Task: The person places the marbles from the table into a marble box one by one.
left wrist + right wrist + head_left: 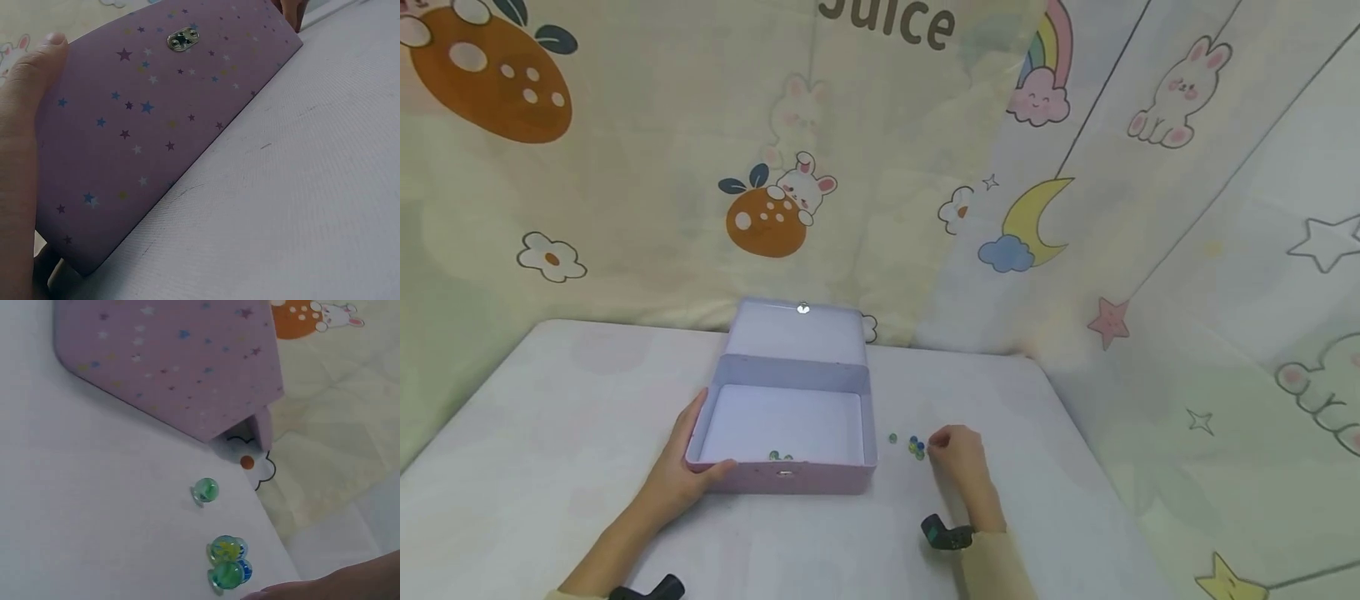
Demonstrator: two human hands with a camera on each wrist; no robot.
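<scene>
Glass marbles: a small cluster (916,447) lies on the white table (1075,500) just right of the open lilac star-print box (790,479), one more marble (892,437) a little apart toward the box; a few marbles (780,456) already sit inside against its front wall. Right hand (958,454) rests at the cluster, fingers curled down over it, though whether it pinches one cannot be told. Left hand (688,471) grips the box's front left corner, thumb over the rim; judged partly done, most marbles left outside.
</scene>
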